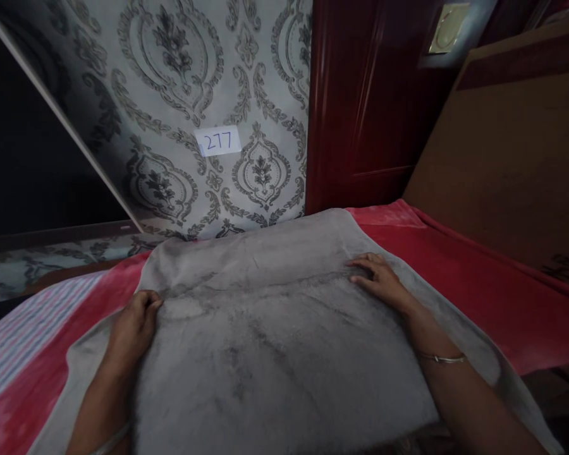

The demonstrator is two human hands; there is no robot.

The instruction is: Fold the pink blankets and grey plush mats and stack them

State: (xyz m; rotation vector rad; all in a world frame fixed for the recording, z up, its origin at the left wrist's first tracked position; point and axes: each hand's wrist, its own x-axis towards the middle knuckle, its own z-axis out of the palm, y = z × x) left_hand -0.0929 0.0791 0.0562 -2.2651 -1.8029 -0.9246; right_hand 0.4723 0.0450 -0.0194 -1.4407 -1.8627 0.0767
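A grey plush cloth (pixel 284 354) is spread out in front of me, with an upper layer folded over a wider lower one. At the left edge of the upper layer, my left hand (pixel 135 322) is closed, its thumb and fingers pinching the fabric. My right hand (pixel 378 278) rests on the cloth's right part, near a crease running across it. Its fingers are slightly bent and apart from the thumb, with nothing visible between them. A thin bangle circles each wrist.
Under the cloth lies a red cover (pixel 474 278), and striped fabric (pixel 38 322) shows at left. A large cardboard box (pixel 512 151) stands at right. Behind are a patterned wall with a paper label (pixel 218 140) reading 277, a dark red panel (pixel 360 114) and a dark screen (pixel 33 145).
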